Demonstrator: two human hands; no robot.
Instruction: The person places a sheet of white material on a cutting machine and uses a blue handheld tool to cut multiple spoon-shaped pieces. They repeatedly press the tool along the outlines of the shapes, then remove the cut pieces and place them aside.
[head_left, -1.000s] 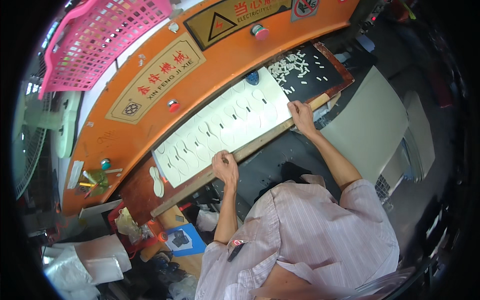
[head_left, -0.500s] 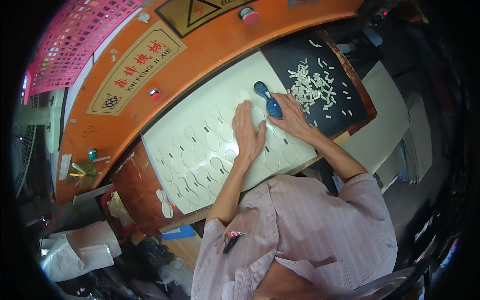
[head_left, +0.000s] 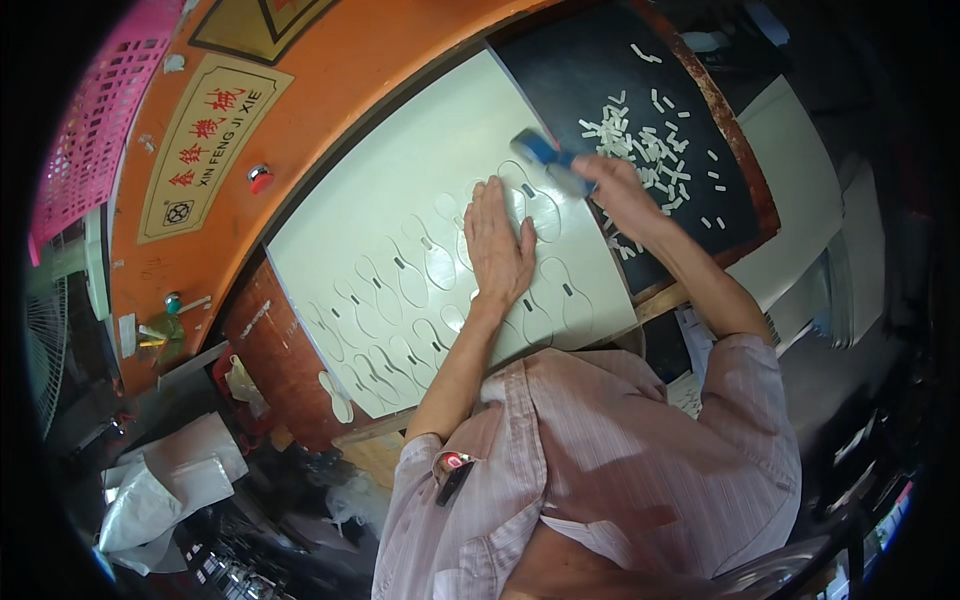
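A pale cream sheet (head_left: 400, 165) lies in the middle, covered with rows of sole-shaped outlines, many with a small dark slot. My left hand (head_left: 492, 250) rests flat on it, fingers stretched out, beside a sole outline (head_left: 542, 215). Above the sheet's right edge, my right hand (head_left: 628, 195) grips one end of a blue sole-shaped cutting die (head_left: 545, 150), which is smeared by motion. Just right of that hand, many small white strips (head_left: 655, 155) are scattered on a black board (head_left: 560, 75).
An orange machine front (head_left: 325, 115) with a red button (head_left: 260, 178) borders the far side. Loose cream sole pieces (head_left: 336, 397) lie on the reddish-brown board (head_left: 255, 310) at the left. A pink basket (head_left: 100, 110) stands at the upper left; pale sheets (head_left: 790, 170) lie at the right.
My right hand has lifted the die off the sheet and moved slightly right, uncovering a sole outline. My left hand stays on the sheet. The whole view has shifted a little.
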